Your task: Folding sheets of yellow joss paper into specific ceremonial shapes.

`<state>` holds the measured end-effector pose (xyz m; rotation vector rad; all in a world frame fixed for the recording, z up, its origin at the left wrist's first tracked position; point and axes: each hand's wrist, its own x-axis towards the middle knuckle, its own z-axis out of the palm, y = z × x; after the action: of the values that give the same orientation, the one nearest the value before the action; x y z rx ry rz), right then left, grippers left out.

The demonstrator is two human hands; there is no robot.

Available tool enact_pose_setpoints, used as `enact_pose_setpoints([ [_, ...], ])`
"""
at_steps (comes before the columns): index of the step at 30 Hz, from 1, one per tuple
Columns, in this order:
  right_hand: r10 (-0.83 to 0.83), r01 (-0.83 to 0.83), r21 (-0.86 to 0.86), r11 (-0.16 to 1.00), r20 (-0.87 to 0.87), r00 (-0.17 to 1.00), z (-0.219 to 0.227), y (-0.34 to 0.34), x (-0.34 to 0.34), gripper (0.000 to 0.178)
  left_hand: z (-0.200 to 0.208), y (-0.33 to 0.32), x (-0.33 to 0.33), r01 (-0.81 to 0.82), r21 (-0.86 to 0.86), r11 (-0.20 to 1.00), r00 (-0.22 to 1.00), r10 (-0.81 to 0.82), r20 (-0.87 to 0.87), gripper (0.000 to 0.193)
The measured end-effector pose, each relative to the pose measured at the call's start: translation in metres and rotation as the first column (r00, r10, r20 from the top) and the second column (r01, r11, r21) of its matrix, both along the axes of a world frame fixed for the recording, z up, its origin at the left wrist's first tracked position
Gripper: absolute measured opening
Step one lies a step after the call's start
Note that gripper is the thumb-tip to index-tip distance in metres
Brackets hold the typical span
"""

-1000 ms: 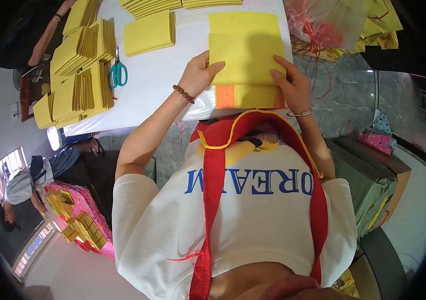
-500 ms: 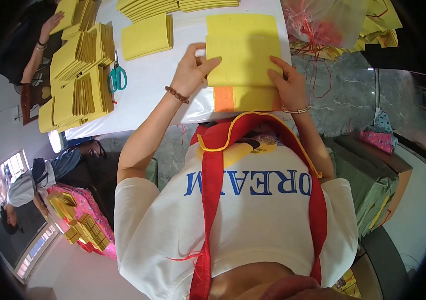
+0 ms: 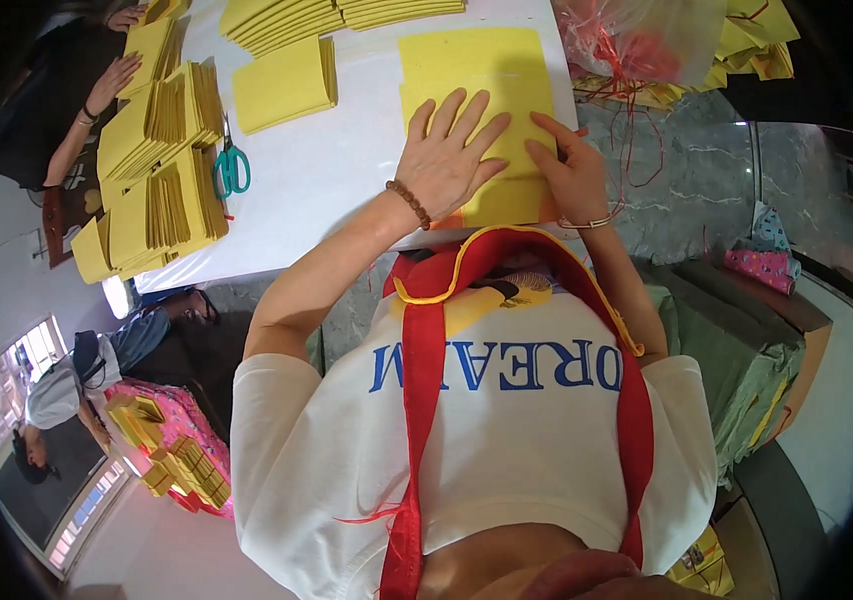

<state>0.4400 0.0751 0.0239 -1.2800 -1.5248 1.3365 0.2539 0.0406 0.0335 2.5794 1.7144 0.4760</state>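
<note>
Yellow paper sheets (image 3: 472, 55) lie in a pile at the table's front edge, the upper layer folded down toward me. My left hand (image 3: 447, 155) rests flat across them with its fingers spread. At the right edge is my right hand (image 3: 572, 170), thumb and index finger apart on the paper, its other fingers partly hidden. Orange strips peek out at the pile's near corners. Scissors with teal handles (image 3: 232, 168) lie to the left, beside stacks of folded yellow paper (image 3: 162, 205).
A folded yellow bundle (image 3: 282, 85) and more stacks (image 3: 282, 20) lie farther back on the white table (image 3: 317, 165). Another person's hand (image 3: 112, 82) touches the stacks at far left. A clear plastic bag (image 3: 647, 35) with red strings is at right, near wrapped boxes (image 3: 722, 345).
The upper fold now lies lower, covering most of the orange strip. My left hand has moved from the sheet's left edge onto its middle, flattening out. My right hand stays at the right edge.
</note>
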Motion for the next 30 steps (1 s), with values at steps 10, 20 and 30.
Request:
enact_pose_setpoints([
  [10,0.044,-0.584,0.436,0.685,0.775,0.630,-0.001,-0.034,0.014,0.050,-0.004,-0.001,-0.001,0.007,-0.006,1.000,1.000,-0.007,0.006,0.050],
  [20,0.247,-0.599,0.360,0.715,0.671,0.699,0.001,-0.021,0.018,0.050,0.009,-0.005,0.002,0.153,0.009,0.988,0.986,-0.152,-0.068,0.054],
  [30,0.155,-0.135,0.279,0.951,-0.050,0.987,0.018,-0.014,0.026,0.045,0.046,0.022,-0.067,0.052,-0.053,0.997,0.814,-0.012,0.580,0.039],
])
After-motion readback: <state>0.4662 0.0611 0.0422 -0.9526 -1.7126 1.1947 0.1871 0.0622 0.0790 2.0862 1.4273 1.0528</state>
